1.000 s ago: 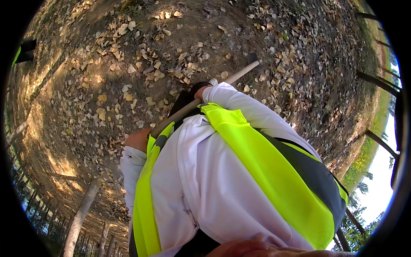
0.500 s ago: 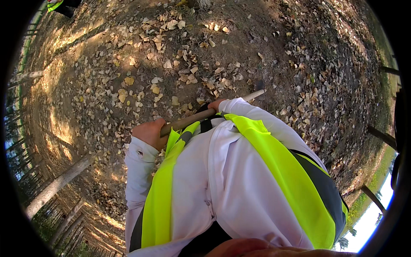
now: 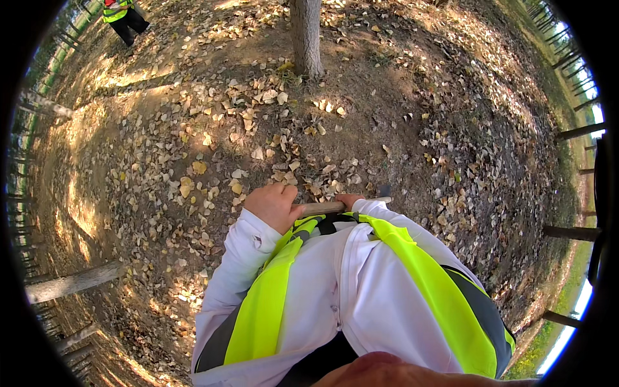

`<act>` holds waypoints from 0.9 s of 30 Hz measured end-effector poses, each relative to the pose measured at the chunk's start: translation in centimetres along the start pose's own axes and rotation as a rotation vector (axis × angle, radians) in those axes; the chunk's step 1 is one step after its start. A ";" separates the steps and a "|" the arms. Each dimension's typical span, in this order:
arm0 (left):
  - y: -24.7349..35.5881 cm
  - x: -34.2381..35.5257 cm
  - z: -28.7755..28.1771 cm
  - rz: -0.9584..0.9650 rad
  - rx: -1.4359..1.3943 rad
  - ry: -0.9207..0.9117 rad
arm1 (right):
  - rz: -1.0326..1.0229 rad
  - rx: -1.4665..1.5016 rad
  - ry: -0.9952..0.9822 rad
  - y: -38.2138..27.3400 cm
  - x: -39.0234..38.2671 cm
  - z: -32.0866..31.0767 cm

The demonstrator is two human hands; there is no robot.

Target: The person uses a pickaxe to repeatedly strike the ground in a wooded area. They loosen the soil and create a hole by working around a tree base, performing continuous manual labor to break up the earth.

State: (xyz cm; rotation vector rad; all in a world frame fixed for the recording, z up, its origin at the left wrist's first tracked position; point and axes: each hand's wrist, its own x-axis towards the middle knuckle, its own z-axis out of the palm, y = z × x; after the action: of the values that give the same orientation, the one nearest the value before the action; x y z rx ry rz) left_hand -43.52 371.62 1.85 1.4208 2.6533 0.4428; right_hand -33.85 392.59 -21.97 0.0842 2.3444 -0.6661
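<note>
In front of my waist I hold a wooden-handled tool [image 3: 322, 208] nearly level, crosswise to my body. My left hand [image 3: 272, 205] is closed around the handle on the left, knuckles up. My right hand [image 3: 349, 200] grips it further right, partly hidden by its white sleeve. Past that hand, the pale end of the handle shows beside a small grey metal blade [image 3: 384, 191]. The blade's full shape is too small to make out, so I cannot tell the kind of tool.
Dry yellowish leaves [image 3: 187, 187] cover the brown soil. A tree trunk [image 3: 305, 39] rises straight ahead, and another trunk [image 3: 76, 282] stands at the left. Far off at the upper left is a person [image 3: 122, 16] in a yellow-green vest. More trunks line the right side.
My left hand has moved right and is closer to my right hand. The handle has gone from slanting to nearly level. My view has tilted up, bringing the trunk ahead into sight.
</note>
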 end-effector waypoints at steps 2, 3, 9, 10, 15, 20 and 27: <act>0.1 0.2 0.1 0.041 -0.012 0.026 | 0.013 -0.015 -0.004 0.8 0.3 0.6; 0.2 0.2 0.2 0.059 -0.018 0.032 | 0.019 0.040 -0.097 0.8 0.0 0.1; 0.5 1.0 0.4 0.091 -0.043 -0.039 | 0.033 0.101 -0.020 2.7 -0.4 0.7; 0.4 0.7 0.2 0.080 -0.039 -0.035 | -0.006 0.080 -0.029 2.6 0.2 0.7; -0.6 -0.3 0.4 0.071 -0.038 0.002 | 0.028 0.055 -0.093 0.7 0.3 -0.2; -1.1 -1.0 0.9 0.023 -0.041 -0.023 | -0.042 0.083 -0.083 1.9 2.1 1.3; -1.1 -1.9 0.5 -0.011 -0.029 -0.063 | -0.021 -0.006 -0.143 3.1 3.6 2.8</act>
State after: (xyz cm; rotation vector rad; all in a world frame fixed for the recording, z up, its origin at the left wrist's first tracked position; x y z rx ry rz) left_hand -43.22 369.54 0.93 1.3883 2.5936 0.4268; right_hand -34.15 393.46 -27.42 0.0096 2.2128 -0.6538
